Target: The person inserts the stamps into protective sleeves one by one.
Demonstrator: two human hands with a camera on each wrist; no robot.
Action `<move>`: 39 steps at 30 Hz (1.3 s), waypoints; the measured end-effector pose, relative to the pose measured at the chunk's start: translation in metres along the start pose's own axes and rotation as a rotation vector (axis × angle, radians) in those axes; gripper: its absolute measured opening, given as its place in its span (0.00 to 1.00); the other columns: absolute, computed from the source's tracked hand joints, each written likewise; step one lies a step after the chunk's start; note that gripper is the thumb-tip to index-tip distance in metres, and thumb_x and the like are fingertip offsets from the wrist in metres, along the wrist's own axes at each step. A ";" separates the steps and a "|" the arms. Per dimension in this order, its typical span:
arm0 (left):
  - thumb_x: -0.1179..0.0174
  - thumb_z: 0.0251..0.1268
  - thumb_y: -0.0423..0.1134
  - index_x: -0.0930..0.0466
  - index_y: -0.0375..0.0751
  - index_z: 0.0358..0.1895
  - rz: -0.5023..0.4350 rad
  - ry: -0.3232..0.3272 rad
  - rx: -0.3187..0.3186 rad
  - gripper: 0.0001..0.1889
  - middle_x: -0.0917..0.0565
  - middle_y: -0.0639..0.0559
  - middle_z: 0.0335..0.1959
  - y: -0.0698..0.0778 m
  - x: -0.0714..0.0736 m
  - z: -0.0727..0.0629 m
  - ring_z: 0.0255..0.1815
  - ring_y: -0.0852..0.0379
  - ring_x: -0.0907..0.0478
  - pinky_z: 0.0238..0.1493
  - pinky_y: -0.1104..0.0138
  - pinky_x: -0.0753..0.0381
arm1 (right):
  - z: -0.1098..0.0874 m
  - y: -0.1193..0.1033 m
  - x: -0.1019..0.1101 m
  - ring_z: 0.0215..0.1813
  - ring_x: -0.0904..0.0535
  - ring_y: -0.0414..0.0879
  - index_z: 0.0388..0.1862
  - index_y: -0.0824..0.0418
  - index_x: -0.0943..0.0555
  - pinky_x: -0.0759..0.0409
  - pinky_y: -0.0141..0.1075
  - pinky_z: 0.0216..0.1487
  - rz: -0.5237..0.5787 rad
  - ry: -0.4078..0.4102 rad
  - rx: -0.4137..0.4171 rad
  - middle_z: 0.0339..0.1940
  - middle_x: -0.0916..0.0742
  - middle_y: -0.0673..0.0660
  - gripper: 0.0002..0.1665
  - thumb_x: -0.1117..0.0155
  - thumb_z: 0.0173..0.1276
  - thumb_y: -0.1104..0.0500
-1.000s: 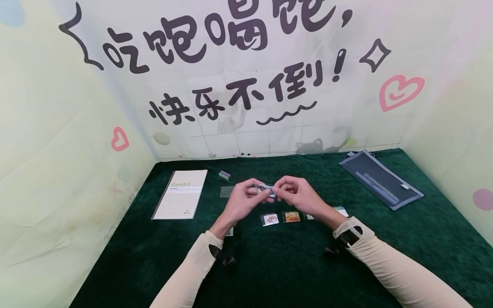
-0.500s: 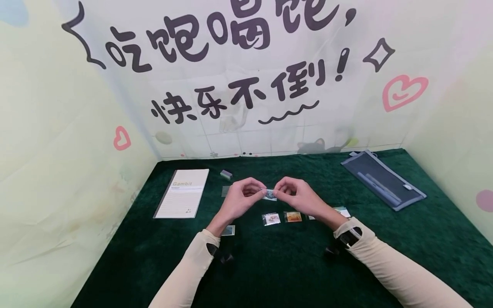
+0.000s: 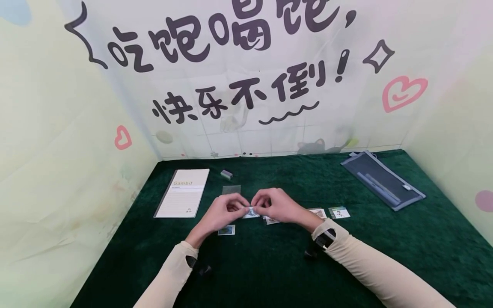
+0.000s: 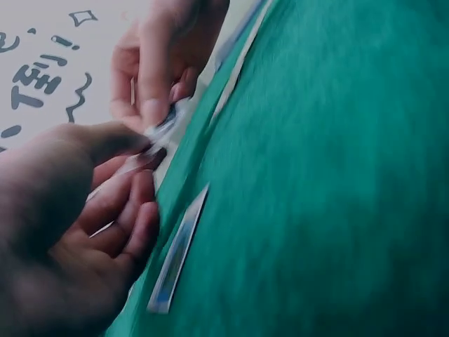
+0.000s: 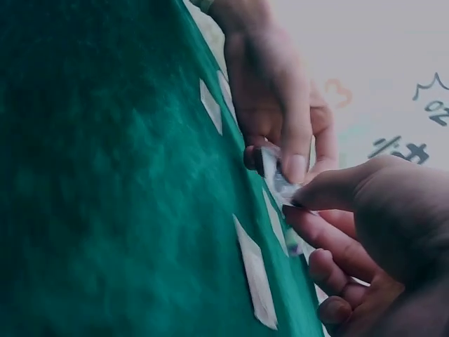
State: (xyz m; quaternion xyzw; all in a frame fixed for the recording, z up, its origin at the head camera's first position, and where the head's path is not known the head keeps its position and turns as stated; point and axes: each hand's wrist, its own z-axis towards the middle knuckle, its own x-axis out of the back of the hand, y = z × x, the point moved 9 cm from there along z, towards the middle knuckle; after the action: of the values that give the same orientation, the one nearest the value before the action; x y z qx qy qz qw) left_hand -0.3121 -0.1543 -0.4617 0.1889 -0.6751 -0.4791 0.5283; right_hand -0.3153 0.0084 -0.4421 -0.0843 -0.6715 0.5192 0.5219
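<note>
Between both hands is a small bluish picture card (image 3: pixel 251 212), with shiny clear plastic (image 5: pixel 284 188) showing at it in the wrist views. My left hand (image 3: pixel 220 212) pinches its left end between thumb and fingers. At the other end, my right hand (image 3: pixel 278 205) pinches it the same way. The fingers cover much of the card, so how far the plastic encloses it cannot be told. A stamp-like card (image 3: pixel 226 230) with a white border lies on the cloth just below my left hand. Behind that hand lies a flat clear sleeve (image 3: pixel 231 189).
Sleeved cards lie in a row to the right, among them a white one (image 3: pixel 340 212) and one partly hidden by my right hand (image 3: pixel 271 220). A notebook (image 3: pixel 182 193), a small eraser-like block (image 3: pixel 226 174) and a blue mesh pouch (image 3: pixel 383 179) lie on the green cloth (image 3: pixel 262 269).
Both hands have come down and to the left with the card between them. The stamp-like card and the clear sleeve show more fully now, while my right hand covers part of the row.
</note>
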 end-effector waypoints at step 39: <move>0.34 0.79 0.48 0.12 0.58 0.53 0.042 -0.185 -0.038 0.07 0.11 0.55 0.46 -0.017 -0.001 -0.010 0.46 0.52 0.15 0.50 0.64 0.18 | -0.002 -0.005 -0.027 0.34 0.15 0.43 0.50 0.48 0.12 0.17 0.37 0.39 -0.026 -0.199 -0.021 0.37 0.12 0.45 0.07 0.30 0.76 0.58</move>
State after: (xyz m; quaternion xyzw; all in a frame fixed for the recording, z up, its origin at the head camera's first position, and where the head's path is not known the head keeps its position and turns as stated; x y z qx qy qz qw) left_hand -0.3072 -0.1656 -0.4773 0.1198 -0.7156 -0.4960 0.4770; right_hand -0.2995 -0.0107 -0.4549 -0.0291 -0.7263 0.5113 0.4585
